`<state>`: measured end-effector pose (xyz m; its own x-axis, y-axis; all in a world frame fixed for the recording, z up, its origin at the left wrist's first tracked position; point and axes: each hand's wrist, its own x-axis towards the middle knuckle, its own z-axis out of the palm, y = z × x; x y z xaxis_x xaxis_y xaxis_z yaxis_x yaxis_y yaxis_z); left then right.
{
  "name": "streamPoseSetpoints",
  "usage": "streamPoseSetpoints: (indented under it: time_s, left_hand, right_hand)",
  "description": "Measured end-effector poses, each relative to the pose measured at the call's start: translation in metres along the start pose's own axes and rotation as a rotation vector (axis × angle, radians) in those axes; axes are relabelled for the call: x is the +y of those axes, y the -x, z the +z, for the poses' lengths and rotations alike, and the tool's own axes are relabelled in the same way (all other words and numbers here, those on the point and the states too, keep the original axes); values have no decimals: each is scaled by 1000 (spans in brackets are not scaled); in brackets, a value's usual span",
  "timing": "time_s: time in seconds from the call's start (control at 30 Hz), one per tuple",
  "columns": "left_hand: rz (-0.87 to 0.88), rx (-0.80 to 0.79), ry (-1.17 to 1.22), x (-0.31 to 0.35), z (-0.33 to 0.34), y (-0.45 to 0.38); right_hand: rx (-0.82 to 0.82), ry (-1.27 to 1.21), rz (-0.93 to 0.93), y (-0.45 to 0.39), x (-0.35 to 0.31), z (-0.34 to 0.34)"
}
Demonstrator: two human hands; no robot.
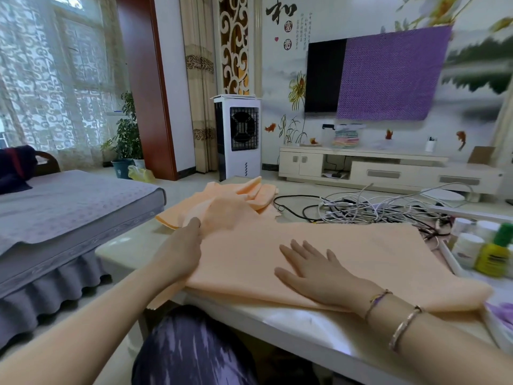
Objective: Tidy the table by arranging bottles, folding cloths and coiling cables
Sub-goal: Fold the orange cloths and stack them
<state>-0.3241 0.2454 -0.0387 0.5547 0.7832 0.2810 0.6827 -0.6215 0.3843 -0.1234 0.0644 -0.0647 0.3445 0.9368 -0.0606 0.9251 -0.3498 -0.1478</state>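
Note:
A large peach cloth (361, 254) lies spread over the pale table (291, 323). My right hand (313, 268) presses flat on it with fingers straight and spread. My left hand (180, 251) is at the cloth's left edge, its fingers tucked under the fabric, so I cannot see how they lie. Several crumpled peach cloths (238, 201) are heaped behind. A tangle of white and black cables (369, 209) sits at the back. White-capped bottles (469, 245) and a yellow bottle with a green cap (495, 254) stand in a white tray (452, 259) at the right.
A grey-covered bed (69, 212) stands to the left of the table. A white air cooler (238, 137) and a low TV cabinet (388, 170) are beyond it. My knee (194, 348) sits below the table's front edge. A purple item (499, 312) lies at the right edge.

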Motion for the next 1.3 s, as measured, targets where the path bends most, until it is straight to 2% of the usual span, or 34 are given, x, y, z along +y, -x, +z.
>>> streamPoseSetpoints:
  time_s: [0.1,0.17,0.23,0.27,0.33,0.4,0.47,0.53,0.67,0.77,0.9,1.0,1.07,1.2,1.3]
  left_hand:
    - [-49,-30,-3,5,-2,4]
    - [-36,17,-116,13,-3,7]
    - [157,125,-285,24,-3,13]
    - [300,141,-286,31,-3,18]
    - [566,24,-221,48,-3,28]
    - [703,-204,-176,61,0,39]
    - [685,-419,-181,67,5,45]
    - [664,-485,-237,67,8,48]
    - [645,-490,-332,63,-1,45]
    - [534,-544,-389,59,-10,42]
    - [365,-439,-266,63,-24,29]
    - [272,-392,-188,66,-36,18]
    - [261,-444,-172,65,-45,13]
    - [219,-624,-220,59,-47,5]
    - [211,-597,-330,54,-33,1]
  right_hand:
    - [51,-41,-28,4,-2,-3]
    - [104,-98,-69,12,0,-8]
    - [150,-149,-141,27,6,-16]
    - [154,-165,-177,36,10,-20]
    - [126,-123,-233,58,21,-27]
    - [116,37,-281,75,32,-29]
    - [93,201,-242,90,40,-32]
    - [33,301,-127,102,46,-34]
    - [-4,403,41,109,57,-36]
    - [59,347,174,110,59,-43]
    - [236,228,223,104,60,-62]
    - [284,176,233,98,63,-77]
    - [244,119,240,95,63,-85]
    - [51,98,251,83,66,-85]
    - [78,222,245,69,69,-72]
